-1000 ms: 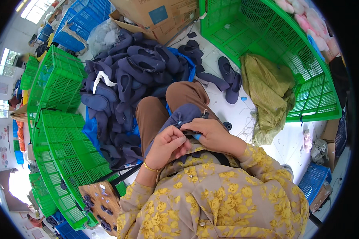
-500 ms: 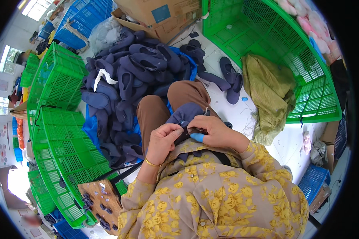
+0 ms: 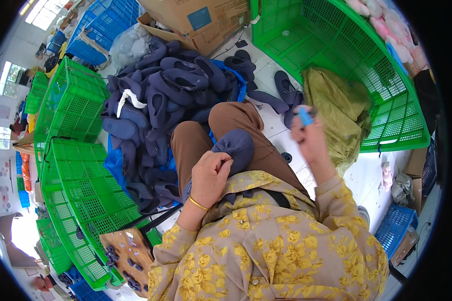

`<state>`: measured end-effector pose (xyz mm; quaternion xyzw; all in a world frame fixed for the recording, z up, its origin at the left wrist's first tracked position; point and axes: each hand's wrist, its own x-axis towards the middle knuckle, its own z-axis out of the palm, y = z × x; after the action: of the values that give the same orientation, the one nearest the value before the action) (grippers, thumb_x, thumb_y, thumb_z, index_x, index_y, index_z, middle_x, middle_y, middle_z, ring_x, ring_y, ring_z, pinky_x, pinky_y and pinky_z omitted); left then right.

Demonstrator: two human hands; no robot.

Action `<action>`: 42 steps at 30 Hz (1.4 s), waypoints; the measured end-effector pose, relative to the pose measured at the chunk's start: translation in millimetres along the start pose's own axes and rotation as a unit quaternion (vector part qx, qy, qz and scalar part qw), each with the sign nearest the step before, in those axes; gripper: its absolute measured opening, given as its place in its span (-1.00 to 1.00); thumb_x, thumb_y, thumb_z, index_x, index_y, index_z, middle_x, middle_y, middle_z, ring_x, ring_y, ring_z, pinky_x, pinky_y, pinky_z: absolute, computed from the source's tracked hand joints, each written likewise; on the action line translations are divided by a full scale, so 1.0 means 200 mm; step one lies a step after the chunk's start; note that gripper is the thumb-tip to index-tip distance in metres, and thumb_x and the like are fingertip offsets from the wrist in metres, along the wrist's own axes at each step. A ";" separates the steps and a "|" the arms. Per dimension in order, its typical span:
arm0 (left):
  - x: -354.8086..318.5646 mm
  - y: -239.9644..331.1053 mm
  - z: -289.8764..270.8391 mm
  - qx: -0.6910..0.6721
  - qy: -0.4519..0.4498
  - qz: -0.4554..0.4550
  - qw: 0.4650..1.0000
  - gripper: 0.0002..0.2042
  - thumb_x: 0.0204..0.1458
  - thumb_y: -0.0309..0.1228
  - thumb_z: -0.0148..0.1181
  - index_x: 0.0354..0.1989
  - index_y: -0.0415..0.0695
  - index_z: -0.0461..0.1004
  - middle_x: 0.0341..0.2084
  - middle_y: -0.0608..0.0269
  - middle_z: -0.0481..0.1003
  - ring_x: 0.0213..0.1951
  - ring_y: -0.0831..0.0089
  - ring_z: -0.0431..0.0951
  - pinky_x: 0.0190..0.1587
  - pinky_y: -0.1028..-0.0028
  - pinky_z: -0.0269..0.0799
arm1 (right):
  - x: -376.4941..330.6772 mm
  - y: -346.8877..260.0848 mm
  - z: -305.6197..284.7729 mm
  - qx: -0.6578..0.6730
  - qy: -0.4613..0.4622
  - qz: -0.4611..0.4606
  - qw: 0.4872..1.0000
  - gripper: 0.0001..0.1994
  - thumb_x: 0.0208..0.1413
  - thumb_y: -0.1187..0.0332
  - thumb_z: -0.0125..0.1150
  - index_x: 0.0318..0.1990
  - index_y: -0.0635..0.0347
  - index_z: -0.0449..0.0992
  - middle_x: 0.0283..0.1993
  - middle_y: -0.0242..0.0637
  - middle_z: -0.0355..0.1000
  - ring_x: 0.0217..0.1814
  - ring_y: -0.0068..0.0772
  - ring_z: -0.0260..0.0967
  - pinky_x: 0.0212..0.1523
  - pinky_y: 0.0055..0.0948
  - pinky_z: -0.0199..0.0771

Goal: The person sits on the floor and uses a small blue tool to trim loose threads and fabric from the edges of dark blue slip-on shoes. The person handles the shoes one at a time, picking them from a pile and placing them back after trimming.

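My left hand is closed on a navy fabric shoe, holding it over my lap with the rounded end pointing away from me. Out to the right, my right hand is raised in the air, apart from the shoe. Motion smears its fingers, so whether they pinch anything does not show. A blue wrap covers part of one finger. Beyond my knees, to the left, lies a big heap of similar navy shoes on blue sheeting. A white strip rests on top of it.
Green mesh crates stand at the left and far right. An olive sack slumps against the right one. Several loose shoes lie on the floor near a small dark spool. Beside my left elbow is a wooden board bearing small dark pieces.
My right hand has left the shoe and swung up and to the right. My left hand keeps hold of the shoe, whose rounded end now shows more fully.
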<state>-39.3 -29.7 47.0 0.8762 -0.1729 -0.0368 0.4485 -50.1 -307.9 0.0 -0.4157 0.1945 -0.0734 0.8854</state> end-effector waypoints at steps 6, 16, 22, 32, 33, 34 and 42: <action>0.03 -0.02 0.01 0.006 0.007 0.010 1.000 -0.95 -0.07 -0.55 0.29 -0.42 -0.20 0.54 -0.63 0.25 0.29 -0.59 0.42 0.31 -0.50 0.44 0.23 | 0.15 -0.54 -1.24 0.071 0.263 -0.155 0.950 -0.80 0.24 0.40 0.08 -0.45 0.19 0.33 -0.58 -0.36 0.20 -0.54 -0.45 0.19 -0.02 -0.19 0.57; 0.08 -0.05 0.03 -0.034 -0.007 -0.017 0.999 -0.95 -0.06 -0.55 0.29 -0.41 -0.21 0.57 -0.57 0.27 0.42 -0.55 0.49 0.40 -0.45 0.50 0.32 | -0.13 -1.05 -2.06 -0.077 0.455 -0.295 0.837 -0.95 0.23 0.53 -0.01 -0.20 0.28 0.38 -0.49 -0.33 0.25 -0.43 -0.44 0.30 -0.04 0.03 0.63; 0.09 -0.05 0.00 -0.005 -0.035 0.037 0.999 -0.96 -0.03 -0.52 0.29 -0.41 -0.19 0.57 -0.55 0.21 0.46 -0.53 0.38 0.45 -0.43 0.47 0.36 | -0.15 -1.04 -2.05 -0.125 0.431 -0.302 0.841 -0.90 0.26 0.50 0.01 -0.11 0.28 0.35 -0.47 -0.34 0.28 -0.45 -0.48 0.32 -0.06 -0.14 0.65; 0.12 -0.04 0.08 0.233 -0.052 0.261 0.935 -0.87 -0.13 -0.52 0.24 -0.38 -0.04 0.52 -0.41 0.27 0.38 -0.29 0.27 0.44 -0.24 0.36 0.38 | -0.28 -1.50 -2.25 -0.305 0.430 -0.337 0.780 -0.87 0.25 0.45 -0.02 -0.14 0.29 0.41 -0.36 -0.24 0.42 -0.47 -0.49 0.37 -0.34 -0.48 0.54; 0.13 -0.04 0.10 0.210 -0.047 0.270 0.938 -0.87 -0.14 -0.52 0.24 -0.38 -0.04 0.52 -0.37 0.25 0.36 -0.26 0.26 0.43 -0.20 0.35 0.36 | -0.45 -1.75 -2.34 -0.371 0.430 -0.318 0.759 -0.86 0.24 0.44 -0.03 -0.14 0.28 0.42 -0.36 -0.24 0.42 -0.46 -0.49 0.38 -0.36 -0.50 0.51; 0.13 -0.03 0.10 0.201 -0.036 0.274 0.940 -0.88 -0.14 -0.52 0.23 -0.39 -0.04 0.52 -0.34 0.24 0.35 -0.24 0.25 0.42 -0.17 0.33 0.35 | -0.53 -1.91 -2.35 -0.428 0.421 -0.295 0.744 -0.84 0.24 0.42 -0.05 -0.14 0.27 0.44 -0.35 -0.23 0.43 -0.46 -0.49 0.39 -0.38 -0.52 0.48; 0.11 -0.06 0.11 0.114 -0.028 0.174 0.978 -0.90 -0.06 -0.59 0.20 -0.36 -0.15 0.48 -0.30 0.14 0.36 -0.26 0.18 0.42 -0.20 0.35 0.38 | -0.32 -1.77 -2.10 -0.844 0.419 -0.265 0.204 -0.54 0.09 0.29 0.07 0.15 0.25 0.35 -0.07 0.00 0.48 -0.08 -0.08 0.49 -0.05 -0.29 0.47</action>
<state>-20.7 -46.9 26.8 0.8768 -0.3381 0.0375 0.3399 -267.5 -815.5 45.7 -0.8532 0.3625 -0.2594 -0.2707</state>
